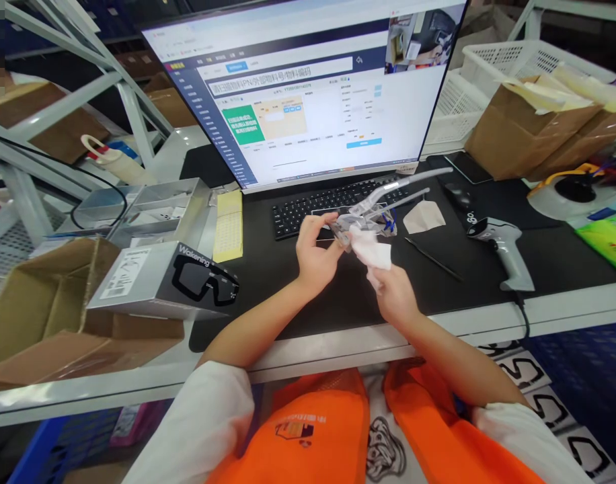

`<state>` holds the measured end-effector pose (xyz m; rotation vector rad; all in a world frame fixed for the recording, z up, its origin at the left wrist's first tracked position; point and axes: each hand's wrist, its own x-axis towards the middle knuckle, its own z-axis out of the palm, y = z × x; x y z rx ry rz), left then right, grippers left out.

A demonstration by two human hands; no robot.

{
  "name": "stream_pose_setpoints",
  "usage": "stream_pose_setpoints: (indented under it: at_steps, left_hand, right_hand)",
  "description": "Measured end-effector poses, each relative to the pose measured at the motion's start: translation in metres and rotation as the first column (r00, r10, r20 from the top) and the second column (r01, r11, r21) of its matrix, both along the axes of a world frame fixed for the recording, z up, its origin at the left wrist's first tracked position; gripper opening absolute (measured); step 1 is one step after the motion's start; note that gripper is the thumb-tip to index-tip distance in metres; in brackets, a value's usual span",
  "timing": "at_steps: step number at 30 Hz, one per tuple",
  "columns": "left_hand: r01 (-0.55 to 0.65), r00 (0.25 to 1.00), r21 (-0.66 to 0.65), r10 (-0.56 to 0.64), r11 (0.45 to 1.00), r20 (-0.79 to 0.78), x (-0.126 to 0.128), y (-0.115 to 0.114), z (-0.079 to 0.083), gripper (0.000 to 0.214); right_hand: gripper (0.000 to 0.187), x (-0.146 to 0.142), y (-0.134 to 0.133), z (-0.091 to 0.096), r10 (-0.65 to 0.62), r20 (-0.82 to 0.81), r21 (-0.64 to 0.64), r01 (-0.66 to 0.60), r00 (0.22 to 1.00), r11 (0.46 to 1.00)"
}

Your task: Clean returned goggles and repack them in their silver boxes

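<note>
My left hand (317,261) pinches a pair of glasses (381,199) with clear grey frames, its temples pointing away to the upper right. Against the lens area my right hand (397,296) presses a folded white wipe (372,254), gripped between the fingers. Both hands are raised over the black mat, in front of the keyboard (294,218). Just right of the glasses lies a beige cloth (423,217). A thin black pen-like tool (433,259) rests on the mat beside it. Part of the lenses is hidden by fingers and wipe.
A monitor (318,124) stands behind the keyboard. At left, a grey glasses box (159,282) sits by an open cardboard box (40,316) and yellow pads (228,228). Rightward are a barcode scanner (507,252), a mouse (458,195) and a brown carton (530,131).
</note>
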<state>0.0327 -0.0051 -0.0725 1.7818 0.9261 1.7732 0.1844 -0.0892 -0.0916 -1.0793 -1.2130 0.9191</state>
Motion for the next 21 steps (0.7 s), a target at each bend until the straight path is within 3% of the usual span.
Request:
stream_pose_setpoints:
  at_steps: [3, 6, 7, 9, 12, 15, 18, 21]
  left_hand:
    - [-0.059, 0.996, 0.069, 0.063, 0.996, -0.062, -0.011, 0.008, 0.017, 0.039]
    - [-0.105, 0.971, 0.156, 0.135, 0.982, -0.198, -0.016, 0.003, 0.03, 0.045]
    - [-0.107, 0.959, 0.176, 0.148, 0.979, -0.241, -0.015, -0.001, 0.033, 0.044]
    - [-0.098, 0.938, 0.199, 0.158, 0.975, -0.309, -0.011, -0.01, 0.035, 0.038]
    - [-0.077, 0.912, 0.25, 0.17, 0.965, -0.374, -0.006, -0.022, 0.036, 0.027]
    - [-0.075, 0.883, 0.314, 0.21, 0.946, -0.42, -0.004, -0.027, 0.038, 0.029]
    - [-0.089, 0.849, 0.319, 0.239, 0.944, -0.471, -0.004, -0.03, 0.04, 0.03]
    - [-0.113, 0.82, 0.291, 0.255, 0.95, -0.512, -0.004, -0.032, 0.041, 0.026]
  right_hand:
    - [0.041, 0.005, 0.004, 0.013, -0.029, -0.35, -0.05, 0.012, 0.936, 0.999]
    - [0.038, 0.004, 0.0, 0.03, -0.032, -0.667, -0.131, -0.074, 0.745, 0.989]
    - [0.036, 0.002, -0.003, 0.035, -0.027, -0.73, -0.151, -0.123, 0.683, 0.981]
    - [0.037, -0.002, -0.009, 0.039, 0.001, -0.771, -0.165, -0.201, 0.636, 0.965]
    - [0.046, -0.006, -0.017, 0.035, 0.067, -0.754, -0.152, -0.274, 0.653, 0.95]
    - [0.056, -0.005, -0.021, 0.026, 0.167, -0.676, -0.119, -0.329, 0.718, 0.937]
    - [0.049, -0.003, -0.022, 0.021, 0.249, -0.551, -0.126, -0.374, 0.797, 0.919]
    - [0.041, -0.004, -0.022, 0.024, 0.214, -0.556, -0.151, -0.351, 0.803, 0.924]
